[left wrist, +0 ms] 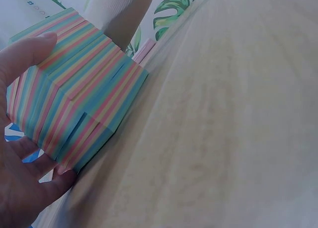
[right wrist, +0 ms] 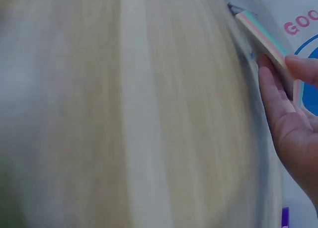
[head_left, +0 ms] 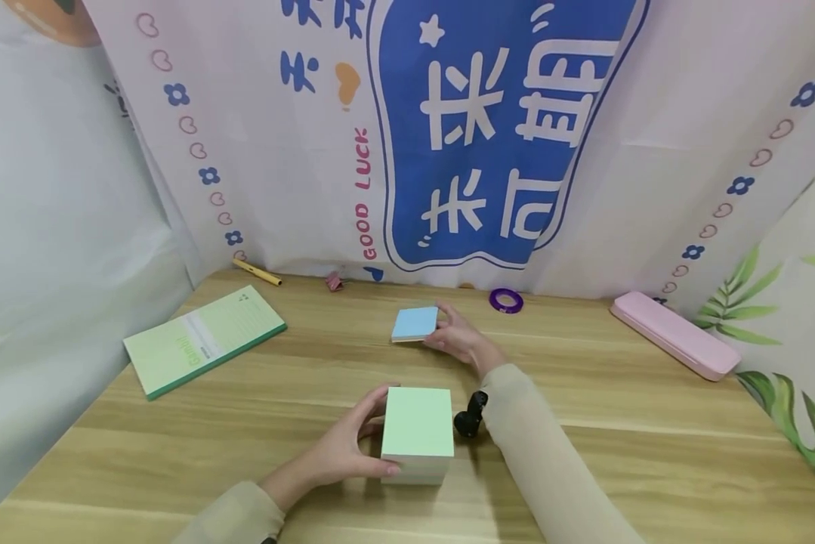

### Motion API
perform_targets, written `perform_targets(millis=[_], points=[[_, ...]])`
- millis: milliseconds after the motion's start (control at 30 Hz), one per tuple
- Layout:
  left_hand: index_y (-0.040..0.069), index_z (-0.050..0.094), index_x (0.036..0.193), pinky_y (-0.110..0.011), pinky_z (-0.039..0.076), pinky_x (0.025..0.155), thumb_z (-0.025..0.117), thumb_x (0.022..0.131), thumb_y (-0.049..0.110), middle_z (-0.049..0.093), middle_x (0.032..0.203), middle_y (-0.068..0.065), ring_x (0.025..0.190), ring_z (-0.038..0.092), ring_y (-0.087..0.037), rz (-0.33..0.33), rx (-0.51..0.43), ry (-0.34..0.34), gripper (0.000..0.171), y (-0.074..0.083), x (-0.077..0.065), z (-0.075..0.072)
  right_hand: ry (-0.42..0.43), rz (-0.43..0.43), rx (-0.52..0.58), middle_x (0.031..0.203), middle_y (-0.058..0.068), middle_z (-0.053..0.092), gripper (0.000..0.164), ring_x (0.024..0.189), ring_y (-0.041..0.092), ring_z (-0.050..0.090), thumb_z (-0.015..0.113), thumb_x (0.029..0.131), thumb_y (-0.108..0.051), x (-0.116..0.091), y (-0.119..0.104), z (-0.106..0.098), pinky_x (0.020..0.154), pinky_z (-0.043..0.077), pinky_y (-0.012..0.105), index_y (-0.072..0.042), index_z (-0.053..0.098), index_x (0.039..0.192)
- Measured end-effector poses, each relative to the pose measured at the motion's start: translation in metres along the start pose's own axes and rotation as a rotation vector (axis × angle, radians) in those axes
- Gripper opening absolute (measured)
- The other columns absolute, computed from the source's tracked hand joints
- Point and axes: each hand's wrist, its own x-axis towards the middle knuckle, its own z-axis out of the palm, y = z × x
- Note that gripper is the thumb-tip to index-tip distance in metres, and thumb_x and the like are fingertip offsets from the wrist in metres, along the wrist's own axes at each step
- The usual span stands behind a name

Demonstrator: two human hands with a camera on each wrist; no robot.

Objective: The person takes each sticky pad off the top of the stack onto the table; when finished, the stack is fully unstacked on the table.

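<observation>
Blue-topped square paper pad (head_left: 414,323) is toward the back of the wood-grain table (head_left: 625,468), pinched along its near right side by our right hand (head_left: 460,338); we cannot tell whether it touches the tabletop. Our left hand (head_left: 342,447) grips the thick green-topped block of striped, multicoloured paper (head_left: 417,423) nearer us. We judge the step as positioning the pad separately; next, we should keep its sheets aligned and the block steady.
</observation>
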Motion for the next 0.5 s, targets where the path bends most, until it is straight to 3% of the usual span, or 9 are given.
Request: perform_targets(millis=[133, 267, 500], points=[[0.008, 0.023, 0.133, -0.043, 0.032, 0.091, 0.074, 0.065, 0.007, 0.041, 0.121, -0.011, 0.111, 0.038, -0.028, 0.008, -0.005, -0.007, 0.085, -0.0005, 0.0008, 0.0002, 0.025, 0.015, -0.024, 0.136, 0.027, 0.011, 0.093, 0.107, 0.038, 0.041, 0.045, 0.070, 0.026, 0.0040, 0.0027, 0.0005, 0.080, 0.043, 0.036, -0.017, 0.001, 0.139], [0.009, 0.023, 0.133, -0.041, 0.032, 0.091, 0.074, 0.065, 0.007, 0.041, 0.121, -0.010, 0.111, 0.038, -0.027, 0.009, -0.007, -0.009, 0.085, -0.0015, 0.0011, 0.0004, 0.051, 0.027, -0.076, 0.132, 0.028, 0.022, 0.093, 0.093, 0.033, 0.053, 0.047, 0.072, 0.024, 0.0080, 0.0049, 0.0013, 0.076, 0.046, 0.034, -0.019, 0.001, 0.140], [0.010, 0.023, 0.134, -0.042, 0.032, 0.090, 0.074, 0.066, 0.007, 0.040, 0.121, -0.011, 0.111, 0.038, -0.028, 0.004, -0.012, -0.006, 0.086, -0.0011, 0.0007, 0.0007, 0.077, 0.010, -0.201, 0.100, 0.028, 0.047, 0.089, 0.067, 0.024, 0.059, 0.051, 0.074, 0.019, 0.0087, 0.0045, 0.0064, 0.064, 0.049, 0.031, -0.014, 0.001, 0.140]])
